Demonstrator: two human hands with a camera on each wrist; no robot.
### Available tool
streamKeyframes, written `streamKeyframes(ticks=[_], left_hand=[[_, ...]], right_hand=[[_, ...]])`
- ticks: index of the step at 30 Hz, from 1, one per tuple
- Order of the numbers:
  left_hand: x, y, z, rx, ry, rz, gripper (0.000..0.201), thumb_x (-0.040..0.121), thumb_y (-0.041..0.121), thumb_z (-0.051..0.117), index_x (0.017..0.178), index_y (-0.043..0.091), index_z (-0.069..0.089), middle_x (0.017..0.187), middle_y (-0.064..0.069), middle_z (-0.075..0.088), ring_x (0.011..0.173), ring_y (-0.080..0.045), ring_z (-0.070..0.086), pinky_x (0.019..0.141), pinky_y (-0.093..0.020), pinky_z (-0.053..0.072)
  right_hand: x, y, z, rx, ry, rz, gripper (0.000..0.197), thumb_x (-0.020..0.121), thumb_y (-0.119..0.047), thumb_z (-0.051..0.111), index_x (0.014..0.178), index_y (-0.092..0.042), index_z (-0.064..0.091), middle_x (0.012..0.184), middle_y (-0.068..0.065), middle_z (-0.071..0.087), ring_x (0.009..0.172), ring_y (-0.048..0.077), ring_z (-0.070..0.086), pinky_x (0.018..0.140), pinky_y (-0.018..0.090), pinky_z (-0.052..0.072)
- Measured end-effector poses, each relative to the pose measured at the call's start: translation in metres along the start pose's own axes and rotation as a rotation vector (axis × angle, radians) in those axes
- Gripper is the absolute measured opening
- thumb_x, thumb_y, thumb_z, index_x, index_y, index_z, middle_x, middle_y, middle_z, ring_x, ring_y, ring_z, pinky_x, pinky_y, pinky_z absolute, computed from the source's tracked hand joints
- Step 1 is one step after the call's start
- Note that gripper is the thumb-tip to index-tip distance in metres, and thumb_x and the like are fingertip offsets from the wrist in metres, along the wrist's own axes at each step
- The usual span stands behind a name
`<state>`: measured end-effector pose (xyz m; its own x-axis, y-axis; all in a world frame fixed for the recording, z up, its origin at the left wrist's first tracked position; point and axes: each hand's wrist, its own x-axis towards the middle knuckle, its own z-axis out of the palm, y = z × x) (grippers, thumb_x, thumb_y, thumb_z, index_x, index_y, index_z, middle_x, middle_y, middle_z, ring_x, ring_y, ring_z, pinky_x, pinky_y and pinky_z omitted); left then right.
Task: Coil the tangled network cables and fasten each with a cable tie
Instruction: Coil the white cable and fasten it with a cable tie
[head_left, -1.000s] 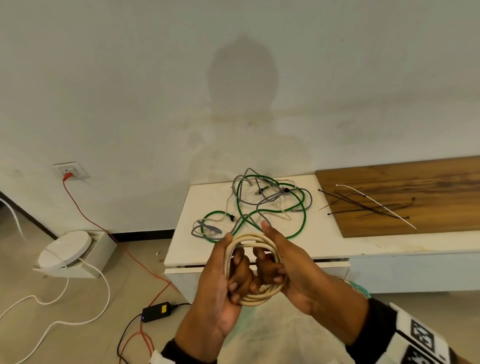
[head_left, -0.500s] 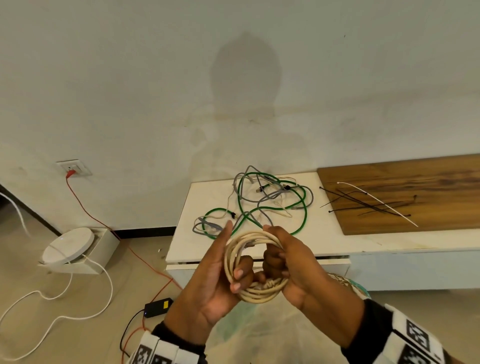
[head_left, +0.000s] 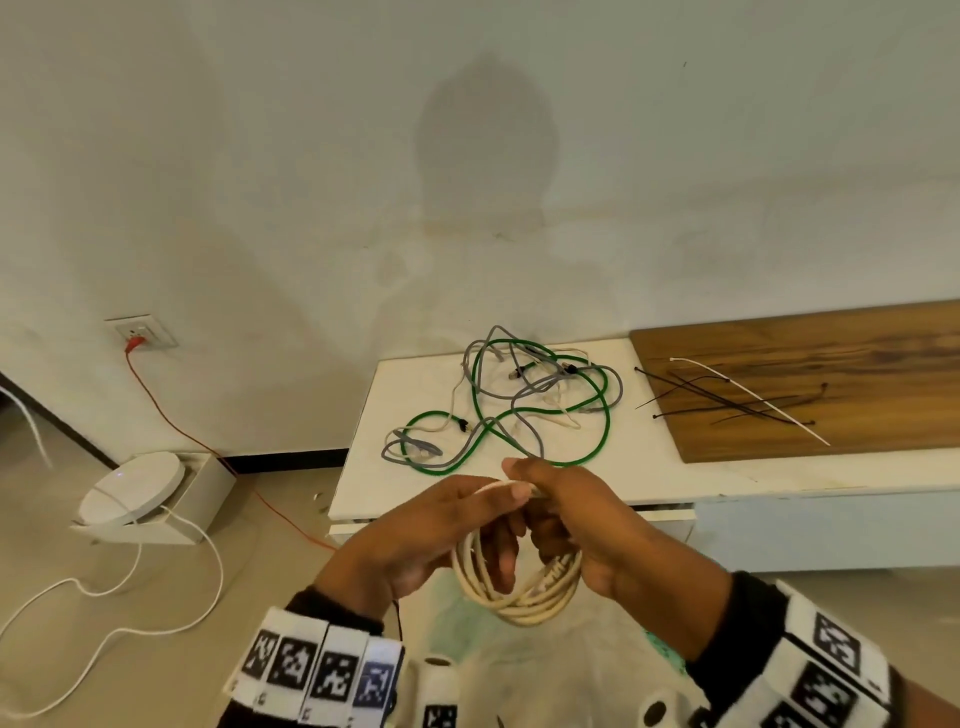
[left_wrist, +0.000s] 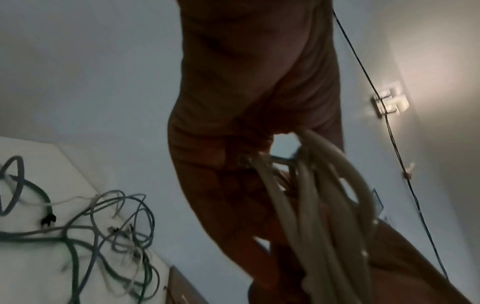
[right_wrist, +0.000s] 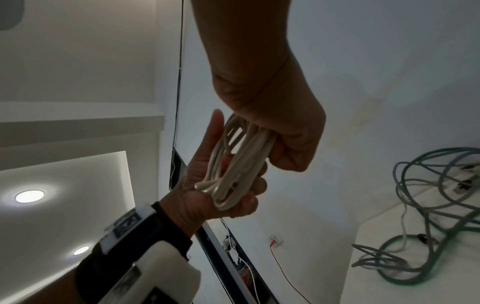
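Both hands, left hand (head_left: 431, 535) and right hand (head_left: 582, 525), grip the cream cable coil (head_left: 519, 597) above the tabletop (head_left: 727, 473); keeping loops pinched tight before reaching for cable ties (head_left: 727, 400) seems wise.

Head view looks down from above; both wrist views look upward, close in; all share the beige coil (head_left: 519, 587).

A stained pale wall (head_left: 311, 182) rises behind a low white cabinet (head_left: 779, 473) topped by a wooden board (head_left: 831, 353). The floor (head_left: 270, 587) is beige, and 2 recessed ceiling lights (right_wrist: 29, 196) glow.
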<state>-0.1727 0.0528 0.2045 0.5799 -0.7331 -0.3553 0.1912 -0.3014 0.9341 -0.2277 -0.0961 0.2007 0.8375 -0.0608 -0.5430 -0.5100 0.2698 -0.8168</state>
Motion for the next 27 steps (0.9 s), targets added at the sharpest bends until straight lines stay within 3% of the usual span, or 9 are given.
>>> streamKeyframes(ticks=[4, 7, 9, 12, 16, 19, 22, 24, 27], left_hand=[[0.014, -0.007, 0.009, -0.367, 0.005, -0.025, 0.035, 0.081, 0.039, 0.061, 0.062, 0.01, 0.056, 0.04, 0.0, 0.038, 0.036, -0.013, 0.042, 0.051, -0.028, 0.05], [0.023, -0.013, 0.01, -0.651, 0.014, -0.047, 0.038, 0.086, 0.035, 0.051, 0.056, 0.01, 0.051, 0.037, 0.006, 0.026, 0.03, -0.006, 0.026, 0.036, -0.018, 0.031], [0.028, -0.015, 0.011, -0.734, 0.053, -0.033, 0.038, 0.084, 0.035, 0.047, 0.054, 0.011, 0.048, 0.036, 0.006, 0.024, 0.027, -0.005, 0.022, 0.034, -0.015, 0.021], [0.034, -0.013, 0.012, -0.765, 0.178, 0.017, 0.04, 0.083, 0.036, 0.048, 0.051, 0.012, 0.045, 0.035, 0.006, 0.023, 0.026, -0.004, 0.019, 0.034, -0.013, 0.014], [0.039, -0.015, 0.014, -0.696, 0.328, 0.078, 0.041, 0.083, 0.039, 0.05, 0.051, 0.013, 0.043, 0.035, 0.005, 0.022, 0.027, -0.005, 0.017, 0.033, -0.012, 0.015], [0.042, -0.016, 0.014, -0.611, 0.396, 0.118, 0.039, 0.081, 0.039, 0.052, 0.054, 0.013, 0.043, 0.037, 0.005, 0.022, 0.029, -0.006, 0.016, 0.033, -0.012, 0.017], [0.045, -0.014, 0.005, -0.654, 0.429, 0.151, 0.041, 0.085, 0.038, 0.05, 0.052, 0.014, 0.045, 0.037, 0.006, 0.024, 0.028, -0.006, 0.018, 0.032, -0.011, 0.02], [0.048, -0.012, 0.003, -0.668, 0.445, 0.15, 0.044, 0.089, 0.036, 0.047, 0.051, 0.014, 0.044, 0.036, 0.006, 0.023, 0.027, -0.005, 0.018, 0.032, -0.011, 0.019], [0.05, -0.011, 0.005, -0.708, 0.476, 0.145, 0.046, 0.088, 0.036, 0.047, 0.048, 0.015, 0.044, 0.034, 0.006, 0.023, 0.025, -0.005, 0.018, 0.03, -0.011, 0.017]], right_hand=[[0.013, -0.002, -0.008, -0.001, -0.025, 0.058, 0.051, 0.088, -0.039, 0.057, 0.045, -0.02, 0.037, 0.043, -0.006, 0.024, 0.04, 0.009, 0.017, 0.049, 0.024, 0.017], [0.022, -0.005, -0.011, 0.077, -0.087, 0.067, 0.056, 0.09, -0.05, 0.05, 0.045, -0.018, 0.039, 0.039, -0.007, 0.025, 0.035, 0.006, 0.017, 0.043, 0.02, 0.015], [0.026, -0.005, -0.013, 0.174, -0.157, 0.059, 0.056, 0.091, -0.054, 0.044, 0.053, -0.014, 0.049, 0.038, -0.008, 0.026, 0.034, 0.005, 0.019, 0.044, 0.02, 0.015], [0.032, 0.001, -0.015, 0.3, -0.211, -0.009, 0.051, 0.091, -0.049, 0.044, 0.066, -0.009, 0.061, 0.042, -0.005, 0.032, 0.039, 0.008, 0.028, 0.051, 0.024, 0.024], [0.036, 0.009, -0.01, 0.32, -0.132, -0.116, 0.04, 0.086, -0.047, 0.054, 0.077, -0.01, 0.064, 0.055, -0.001, 0.043, 0.052, 0.011, 0.043, 0.064, 0.031, 0.045], [0.04, 0.012, -0.01, 0.25, -0.051, -0.129, 0.048, 0.068, -0.058, 0.058, 0.08, -0.013, 0.067, 0.063, 0.0, 0.052, 0.059, 0.014, 0.054, 0.066, 0.033, 0.049], [0.044, 0.015, -0.01, 0.27, -0.032, -0.077, 0.054, 0.073, -0.062, 0.052, 0.088, -0.011, 0.064, 0.066, 0.002, 0.057, 0.066, 0.019, 0.061, 0.072, 0.037, 0.052], [0.045, 0.017, -0.007, 0.39, -0.061, -0.047, 0.049, 0.083, -0.059, 0.047, 0.083, -0.012, 0.059, 0.062, 0.001, 0.053, 0.059, 0.017, 0.058, 0.068, 0.034, 0.051], [0.049, 0.016, -0.004, 0.561, -0.137, -0.032, 0.038, 0.084, -0.051, 0.051, 0.077, -0.014, 0.054, 0.058, -0.001, 0.046, 0.051, 0.012, 0.047, 0.056, 0.027, 0.044]])
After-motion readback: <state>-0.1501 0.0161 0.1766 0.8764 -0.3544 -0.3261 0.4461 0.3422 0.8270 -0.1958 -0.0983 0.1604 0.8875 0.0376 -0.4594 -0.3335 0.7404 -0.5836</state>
